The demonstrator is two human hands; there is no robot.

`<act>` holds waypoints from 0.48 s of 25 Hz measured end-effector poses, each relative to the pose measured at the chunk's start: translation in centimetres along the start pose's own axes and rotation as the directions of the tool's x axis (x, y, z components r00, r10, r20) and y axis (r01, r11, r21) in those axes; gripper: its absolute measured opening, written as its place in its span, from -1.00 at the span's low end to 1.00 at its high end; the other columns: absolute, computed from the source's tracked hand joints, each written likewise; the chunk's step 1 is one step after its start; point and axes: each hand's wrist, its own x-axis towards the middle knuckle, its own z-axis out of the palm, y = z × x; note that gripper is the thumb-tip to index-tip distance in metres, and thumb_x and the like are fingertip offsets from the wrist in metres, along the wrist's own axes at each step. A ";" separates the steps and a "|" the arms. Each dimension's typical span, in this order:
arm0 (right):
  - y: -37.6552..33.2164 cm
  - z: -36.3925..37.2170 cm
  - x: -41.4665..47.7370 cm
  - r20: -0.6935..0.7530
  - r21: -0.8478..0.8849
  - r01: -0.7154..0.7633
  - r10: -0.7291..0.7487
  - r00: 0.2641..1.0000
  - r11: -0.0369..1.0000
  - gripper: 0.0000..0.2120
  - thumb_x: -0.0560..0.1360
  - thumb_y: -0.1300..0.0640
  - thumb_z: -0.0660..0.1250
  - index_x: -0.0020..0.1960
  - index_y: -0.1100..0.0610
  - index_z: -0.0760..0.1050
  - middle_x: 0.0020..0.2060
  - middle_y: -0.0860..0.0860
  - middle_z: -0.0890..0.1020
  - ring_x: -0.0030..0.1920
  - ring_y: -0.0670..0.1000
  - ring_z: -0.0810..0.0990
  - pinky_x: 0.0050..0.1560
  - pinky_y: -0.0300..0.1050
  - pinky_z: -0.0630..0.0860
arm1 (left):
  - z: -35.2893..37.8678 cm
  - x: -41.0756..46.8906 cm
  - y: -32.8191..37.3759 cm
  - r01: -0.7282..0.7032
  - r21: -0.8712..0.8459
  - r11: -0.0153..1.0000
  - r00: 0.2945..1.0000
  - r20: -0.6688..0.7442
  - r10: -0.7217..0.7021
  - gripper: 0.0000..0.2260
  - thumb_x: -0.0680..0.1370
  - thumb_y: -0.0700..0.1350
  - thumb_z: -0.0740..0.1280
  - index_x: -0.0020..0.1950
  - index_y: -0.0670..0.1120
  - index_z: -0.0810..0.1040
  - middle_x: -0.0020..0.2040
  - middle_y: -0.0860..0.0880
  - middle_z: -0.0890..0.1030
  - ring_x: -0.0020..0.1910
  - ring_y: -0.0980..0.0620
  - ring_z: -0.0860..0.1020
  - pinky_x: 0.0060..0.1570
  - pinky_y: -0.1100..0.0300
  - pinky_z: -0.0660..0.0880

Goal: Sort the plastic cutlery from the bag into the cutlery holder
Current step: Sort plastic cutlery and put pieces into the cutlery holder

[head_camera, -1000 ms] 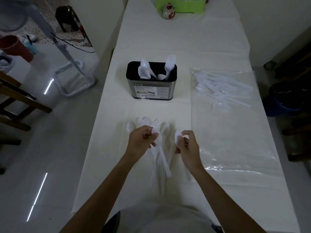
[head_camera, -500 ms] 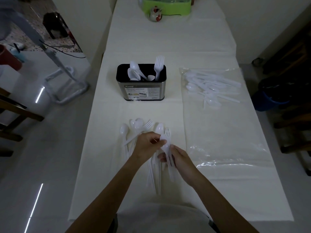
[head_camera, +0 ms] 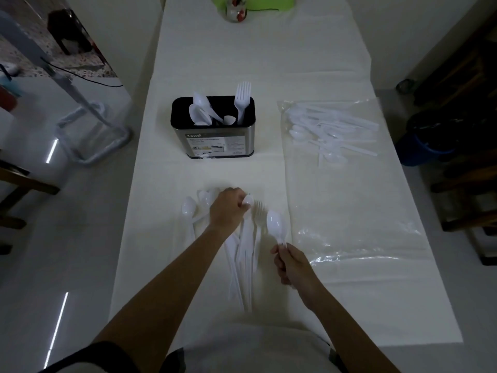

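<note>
White spoon [head_camera: 274, 222] upright; holder [head_camera: 213, 140] part-filled; bag [head_camera: 349, 184] flat, cutlery inside.

Both my forearms reach forward over the table, bare. My left hand [head_camera: 227, 208] is palm down, knuckles up, fingers curled and pinched at the tips. My right hand [head_camera: 291, 263] is lower and nearer me, fist loosely closed, thumb and forefinger pinching upward. Hands apart, not touching.
</note>
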 end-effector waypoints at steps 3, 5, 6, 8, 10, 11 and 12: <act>-0.2 -0.2 0.4 -0.021 0.000 0.001 -0.001 1.000 1.000 -0.75 0.64 0.12 0.05 -0.07 0.18 0.45 -0.44 -0.04 0.34 -0.54 -0.15 0.28 -0.52 -0.30 0.22 | -0.1 -0.1 0.7 0.028 -0.033 0.999 0.999 -0.030 -0.029 -0.93 0.48 -0.17 0.35 -0.10 -0.14 0.60 -0.20 -0.01 0.60 -0.22 0.07 0.52 -0.26 0.25 0.36; -0.4 -0.2 0.8 -0.033 0.001 0.022 -0.022 0.999 1.000 -0.75 0.64 0.13 0.06 -0.06 0.18 0.46 -0.43 -0.03 0.37 -0.53 -0.15 0.32 -0.50 -0.30 0.26 | -0.5 -0.4 0.9 0.045 -0.153 0.987 0.994 -0.088 -0.059 -0.94 0.47 -0.19 0.37 -0.12 -0.17 0.60 -0.25 0.01 0.58 -0.27 0.08 0.52 -0.24 0.29 0.43; -0.6 -0.1 1.0 -0.045 -0.014 0.035 -0.036 0.998 0.999 -0.75 0.64 0.13 0.06 -0.06 0.18 0.47 -0.42 -0.02 0.41 -0.51 -0.14 0.36 -0.49 -0.30 0.28 | -0.9 -0.8 1.1 0.054 -0.228 0.972 0.990 -0.112 -0.081 -0.95 0.46 -0.21 0.39 -0.13 -0.19 0.60 -0.27 0.01 0.58 -0.32 0.09 0.53 -0.28 0.38 0.44; -1.1 0.2 1.3 -0.079 -0.081 0.055 -0.061 0.995 0.995 -0.73 0.64 0.13 0.05 -0.08 0.17 0.47 -0.35 0.02 0.53 -0.45 -0.11 0.46 -0.45 -0.28 0.35 | -1.8 -1.8 1.3 0.104 -0.415 0.904 0.985 -0.085 -0.152 -0.94 0.46 -0.21 0.41 -0.12 -0.20 0.60 -0.30 -0.01 0.59 -0.42 0.15 0.53 -0.42 0.47 0.41; -1.7 0.5 1.6 -0.071 -0.135 0.056 -0.066 0.995 0.989 -0.71 0.65 0.13 0.03 -0.08 0.19 0.47 -0.22 0.07 0.64 -0.34 -0.03 0.57 -0.38 -0.24 0.45 | -2.2 -3.0 1.5 0.157 -0.547 0.822 0.983 0.002 -0.186 -0.96 0.46 -0.21 0.42 -0.15 -0.17 0.60 -0.32 -0.02 0.59 -0.49 0.20 0.52 -0.47 0.45 0.39; -2.1 0.8 1.6 -0.039 -0.144 0.052 -0.058 0.998 0.988 -0.70 0.65 0.13 0.02 -0.05 0.22 0.48 -0.17 0.10 0.66 -0.28 0.01 0.61 -0.33 -0.21 0.52 | -2.2 -3.6 1.6 0.167 -0.564 0.808 0.982 0.022 -0.188 -0.96 0.46 -0.20 0.42 -0.18 -0.13 0.59 -0.34 0.00 0.59 -0.49 0.21 0.52 -0.45 0.44 0.39; -2.5 1.1 1.6 0.010 -0.130 0.042 -0.041 0.999 0.991 -0.69 0.65 0.14 0.02 -0.02 0.24 0.49 -0.15 0.11 0.68 -0.25 0.05 0.65 -0.27 -0.16 0.58 | -2.0 -4.1 1.6 0.167 -0.567 0.807 0.982 0.020 -0.190 -0.92 0.45 -0.20 0.43 -0.22 -0.09 0.57 -0.35 0.01 0.59 -0.47 0.20 0.53 -0.43 0.42 0.41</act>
